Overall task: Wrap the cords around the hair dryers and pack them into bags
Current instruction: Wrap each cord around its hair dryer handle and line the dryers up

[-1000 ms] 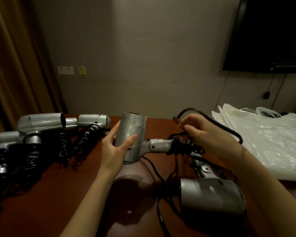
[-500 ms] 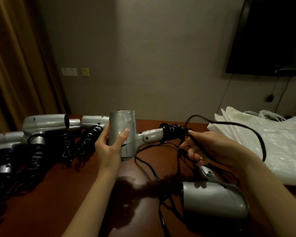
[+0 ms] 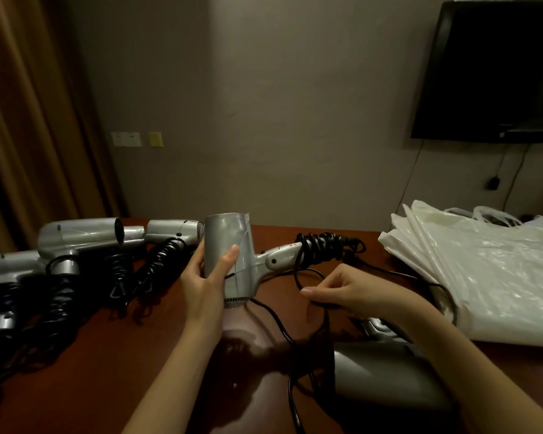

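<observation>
glossy brown table: left hand grips silver cylindrical dryer, right hand pinches thin black cord.

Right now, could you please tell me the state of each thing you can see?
Held dryer: gripped by left hand, cord partly wound on handle.
Cord: pinched by right hand.
Dryers at left: cords coiled.
Near dryer: lying unwrapped.
Bags: flat, unfilled.
TV: off.
</observation>
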Available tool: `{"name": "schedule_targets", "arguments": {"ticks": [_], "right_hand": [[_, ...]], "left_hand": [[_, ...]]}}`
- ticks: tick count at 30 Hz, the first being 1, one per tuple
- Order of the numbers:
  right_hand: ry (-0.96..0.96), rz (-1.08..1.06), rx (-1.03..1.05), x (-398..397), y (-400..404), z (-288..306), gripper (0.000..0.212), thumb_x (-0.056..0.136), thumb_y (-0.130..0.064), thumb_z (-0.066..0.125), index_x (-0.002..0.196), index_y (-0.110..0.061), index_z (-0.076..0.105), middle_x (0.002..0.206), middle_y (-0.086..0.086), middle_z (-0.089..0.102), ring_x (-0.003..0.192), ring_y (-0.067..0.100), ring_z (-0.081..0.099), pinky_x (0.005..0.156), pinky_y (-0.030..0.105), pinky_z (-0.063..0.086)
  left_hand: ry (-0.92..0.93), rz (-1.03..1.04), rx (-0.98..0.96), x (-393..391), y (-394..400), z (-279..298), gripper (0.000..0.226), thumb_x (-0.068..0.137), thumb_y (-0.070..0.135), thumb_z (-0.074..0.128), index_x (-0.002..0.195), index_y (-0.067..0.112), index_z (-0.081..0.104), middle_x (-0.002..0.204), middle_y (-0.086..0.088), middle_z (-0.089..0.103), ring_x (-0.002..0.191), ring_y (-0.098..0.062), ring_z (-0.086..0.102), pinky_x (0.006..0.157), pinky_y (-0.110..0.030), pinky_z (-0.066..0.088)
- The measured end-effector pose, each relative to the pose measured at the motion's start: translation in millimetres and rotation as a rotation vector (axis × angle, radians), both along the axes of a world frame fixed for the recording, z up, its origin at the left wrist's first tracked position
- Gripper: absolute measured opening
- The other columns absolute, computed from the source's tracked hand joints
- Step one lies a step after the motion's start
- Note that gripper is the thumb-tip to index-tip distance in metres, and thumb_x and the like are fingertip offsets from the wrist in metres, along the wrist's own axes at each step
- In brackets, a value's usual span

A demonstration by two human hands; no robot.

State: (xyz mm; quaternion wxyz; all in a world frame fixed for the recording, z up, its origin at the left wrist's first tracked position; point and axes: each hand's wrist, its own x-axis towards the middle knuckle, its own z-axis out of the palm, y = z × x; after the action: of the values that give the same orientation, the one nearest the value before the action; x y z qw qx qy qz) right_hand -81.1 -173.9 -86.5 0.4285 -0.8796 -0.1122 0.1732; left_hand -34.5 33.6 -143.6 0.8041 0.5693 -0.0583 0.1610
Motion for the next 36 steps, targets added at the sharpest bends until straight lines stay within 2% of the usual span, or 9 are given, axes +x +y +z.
{"name": "schedule_targets", "arguments": {"ticks": [4, 10, 14, 16, 18, 23, 28, 34, 36], "right_hand": [[-0.041, -0.132, -0.171, -1, 2, -3, 0.035, 0.089, -0.049, 0.056, 0.075, -0.018, 0.062, 0.061, -0.007, 0.057, 0.054, 0.003, 0.050, 0.052, 0.015, 0.039], [-0.139, -0.096, -0.179, 1, -11, 7, 0.048, 0.072, -0.064, 0.061, 0.048, -0.024, 0.047, 0.042, -0.009, 0.043, 0.040, 0.005, 0.038, 0.050, 0.017, 0.032], [-0.215, -0.022, -0.023, 4, -36, 11, 0.046, 0.059, -0.062, 0.071, 0.092, -0.033, 0.058, 0.074, -0.027, 0.064, 0.075, -0.005, 0.060, 0.077, 0.016, 0.051], [-0.205, -0.075, -0.030, 9, -41, 8, 0.057, 0.042, -0.053, 0.082, 0.087, -0.024, 0.064, 0.071, -0.015, 0.067, 0.073, 0.002, 0.061, 0.082, 0.030, 0.055], [-0.340, -0.090, -0.176, 11, -34, 8, 0.028, 0.063, -0.033, 0.083, 0.065, -0.014, 0.062, 0.056, -0.008, 0.057, 0.057, 0.004, 0.052, 0.063, 0.021, 0.046], [-0.634, -0.117, -0.375, -1, -28, 7, 0.048, 0.077, -0.039, 0.076, 0.050, -0.012, 0.047, 0.048, -0.001, 0.041, 0.046, 0.008, 0.034, 0.049, 0.021, 0.031], [-0.602, -0.193, -0.353, -2, -19, 16, 0.031, 0.083, -0.040, 0.068, 0.072, -0.012, 0.069, 0.067, -0.001, 0.064, 0.062, 0.009, 0.060, 0.058, 0.020, 0.049], [-0.546, -0.116, -0.373, -14, -4, 24, 0.026, 0.099, -0.021, 0.048, 0.108, -0.015, 0.071, 0.091, 0.002, 0.070, 0.081, 0.020, 0.065, 0.076, 0.032, 0.056], [-0.520, -0.109, -0.294, -12, -2, 24, 0.026, 0.099, -0.017, 0.048, 0.115, -0.017, 0.068, 0.089, 0.002, 0.071, 0.074, 0.018, 0.064, 0.069, 0.029, 0.056]], "left_hand": [[0.056, -0.134, -0.080, 2, 2, 2, 0.066, 0.060, 0.044, 0.075, 0.119, 0.019, 0.065, 0.105, -0.011, 0.073, 0.089, -0.026, 0.071, 0.064, -0.032, 0.057], [0.142, -0.384, -0.173, 2, 9, 7, 0.040, 0.070, 0.040, 0.073, 0.097, 0.010, 0.073, 0.093, -0.015, 0.071, 0.076, -0.023, 0.069, 0.067, -0.032, 0.057], [0.140, -0.516, -0.162, 5, 22, 9, 0.086, 0.042, 0.051, 0.090, 0.110, 0.003, 0.068, 0.099, -0.016, 0.071, 0.081, -0.023, 0.070, 0.066, -0.029, 0.059], [0.100, -0.511, -0.058, 6, 23, 8, 0.077, 0.046, 0.049, 0.085, 0.105, 0.003, 0.067, 0.093, -0.015, 0.072, 0.077, -0.022, 0.070, 0.065, -0.029, 0.058], [0.072, -0.485, 0.023, 3, 20, 9, 0.062, 0.052, 0.046, 0.078, 0.096, 0.005, 0.066, 0.084, -0.013, 0.070, 0.070, -0.020, 0.067, 0.060, -0.027, 0.056], [-0.014, -0.418, 0.213, 2, 15, 9, 0.049, 0.054, 0.045, 0.071, 0.090, 0.013, 0.066, 0.072, -0.001, 0.070, 0.062, -0.013, 0.066, 0.053, -0.020, 0.051], [-0.126, -0.330, 0.284, 1, 11, 6, 0.051, 0.058, 0.047, 0.071, 0.102, 0.022, 0.070, 0.084, 0.002, 0.073, 0.075, -0.012, 0.069, 0.061, -0.020, 0.052], [-0.232, -0.074, 0.326, -2, 8, 7, 0.081, 0.059, 0.051, 0.071, 0.130, 0.015, 0.059, 0.106, 0.007, 0.069, 0.093, -0.003, 0.068, 0.069, -0.014, 0.052], [-0.251, -0.006, 0.325, -3, 8, 7, 0.084, 0.060, 0.051, 0.070, 0.133, 0.013, 0.057, 0.111, 0.006, 0.067, 0.095, 0.000, 0.066, 0.071, -0.013, 0.052]]}}
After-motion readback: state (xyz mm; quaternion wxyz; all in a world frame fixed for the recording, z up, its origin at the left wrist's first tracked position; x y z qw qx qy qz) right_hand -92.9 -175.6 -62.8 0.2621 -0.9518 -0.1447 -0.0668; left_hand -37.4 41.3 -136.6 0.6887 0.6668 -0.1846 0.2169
